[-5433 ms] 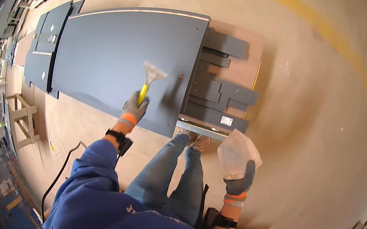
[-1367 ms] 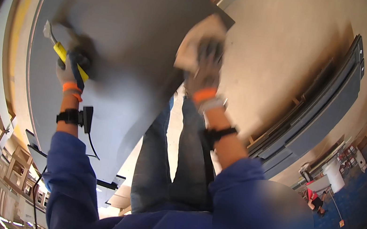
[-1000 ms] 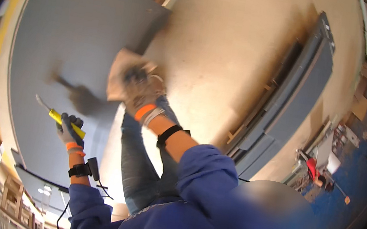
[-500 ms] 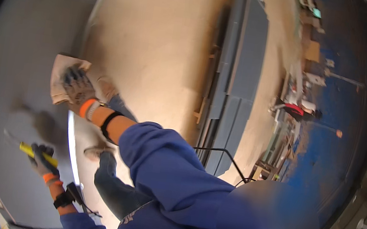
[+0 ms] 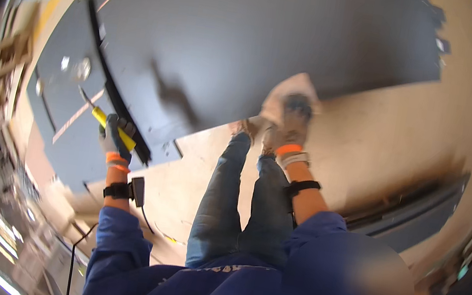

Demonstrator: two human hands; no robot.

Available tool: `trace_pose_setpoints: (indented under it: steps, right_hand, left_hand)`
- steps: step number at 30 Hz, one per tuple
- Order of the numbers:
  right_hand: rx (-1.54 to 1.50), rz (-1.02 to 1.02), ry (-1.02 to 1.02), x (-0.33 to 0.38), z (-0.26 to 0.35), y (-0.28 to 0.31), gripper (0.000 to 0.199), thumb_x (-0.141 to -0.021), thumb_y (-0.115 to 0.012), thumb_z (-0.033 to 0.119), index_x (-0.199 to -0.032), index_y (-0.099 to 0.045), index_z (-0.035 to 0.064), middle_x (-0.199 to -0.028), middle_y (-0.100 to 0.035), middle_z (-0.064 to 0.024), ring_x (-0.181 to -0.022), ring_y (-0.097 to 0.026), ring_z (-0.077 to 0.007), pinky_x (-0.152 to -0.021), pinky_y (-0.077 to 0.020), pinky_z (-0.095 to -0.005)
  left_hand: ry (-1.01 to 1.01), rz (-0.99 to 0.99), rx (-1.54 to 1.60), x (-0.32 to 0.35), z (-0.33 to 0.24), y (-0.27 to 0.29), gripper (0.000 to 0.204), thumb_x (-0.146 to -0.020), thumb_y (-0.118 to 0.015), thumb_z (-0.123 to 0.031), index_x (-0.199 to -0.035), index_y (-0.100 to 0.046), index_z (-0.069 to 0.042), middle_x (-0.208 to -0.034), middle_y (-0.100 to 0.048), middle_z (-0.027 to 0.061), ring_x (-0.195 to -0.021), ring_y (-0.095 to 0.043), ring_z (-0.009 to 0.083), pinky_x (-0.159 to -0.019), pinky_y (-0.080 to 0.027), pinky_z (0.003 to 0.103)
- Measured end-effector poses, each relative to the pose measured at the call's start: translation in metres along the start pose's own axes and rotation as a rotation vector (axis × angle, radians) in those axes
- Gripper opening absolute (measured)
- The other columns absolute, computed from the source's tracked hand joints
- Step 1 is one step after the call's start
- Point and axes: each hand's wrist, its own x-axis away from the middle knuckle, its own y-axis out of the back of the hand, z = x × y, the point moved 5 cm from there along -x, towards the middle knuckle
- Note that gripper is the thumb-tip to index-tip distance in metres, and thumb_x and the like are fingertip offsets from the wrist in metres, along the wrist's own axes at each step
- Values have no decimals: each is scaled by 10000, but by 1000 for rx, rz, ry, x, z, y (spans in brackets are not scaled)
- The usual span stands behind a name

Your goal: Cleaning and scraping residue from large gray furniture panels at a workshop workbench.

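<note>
My left hand, gloved with an orange cuff, is closed round a yellow-handled tool. Its thin metal end points up and away to the left; I cannot make out its exact kind. My right hand, also gloved and blurred, grips a pale pinkish cloth at the near edge of a large dark grey panel. The cloth appears to lie on the panel, partly hidden by the hand. Beyond the left hand, a long black strip runs along the panel's left end.
Another grey panel lies to the left, with a narrow pale strip across it. Dark grey pieces are stacked on the right. Beige floor shows between, and my legs stand near the panel edge. Blurred wooden racks line the far left.
The view has swung round, so the panel now lies ahead instead of at the left. Both hands keep hold of the tool and cloth; the left hand has come over by the black strip.
</note>
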Motion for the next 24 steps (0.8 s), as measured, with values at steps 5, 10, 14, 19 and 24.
trace_pose_setpoints:
  steps: [5, 10, 14, 19, 24]
  right_hand:
    - [114, -305, -137, -7, -29, -8, 711, -826, -478, 423, -1381, -250, 41, -1440, -227, -162, -1332, -222, -296, -1091, -134, -476]
    - [121, -324, -65, 21, 42, -6, 701, -801, -509, 409, -1341, -309, 11, -1389, -298, -211, -1310, -257, -337, -1071, -184, -501]
    - [-41, -483, 317, 58, 148, -22, 733, -752, -560, 439, -1314, -361, 13, -1367, -322, -228, -1303, -256, -376, -1069, -185, -507]
    - [-122, -426, 644, 89, 280, -54, 662, -779, -506, 446, -1298, -405, 48, -1397, -329, -135, -1329, -234, -322, -1085, -140, -478]
    - [-256, -218, 853, 91, 356, -24, 492, -858, -433, 356, -1221, -474, 27, -1242, -520, -110, -1209, -426, -268, -1063, -232, -398]
  left_hand:
    - [54, -178, 86, 35, 51, 58, 201, -836, -596, -200, -884, -443, -80, -655, -511, 58, -509, -516, 180, -463, -465, 335]
    - [206, -214, 141, 84, 117, 88, 198, -847, -583, -201, -885, -437, -74, -646, -489, 52, -490, -474, 154, -461, -453, 296]
    - [274, -234, 211, 94, 145, 112, 186, -842, -581, -186, -880, -439, -71, -644, -490, 55, -475, -463, 152, -451, -447, 299]
    - [310, -303, 206, 85, 147, 148, 178, -843, -583, -183, -870, -446, -74, -643, -479, 48, -483, -460, 146, -454, -421, 293]
    - [246, -178, 65, 75, 122, 152, 169, -855, -577, -192, -901, -495, -52, -648, -511, 41, -477, -516, 127, -450, -456, 261]
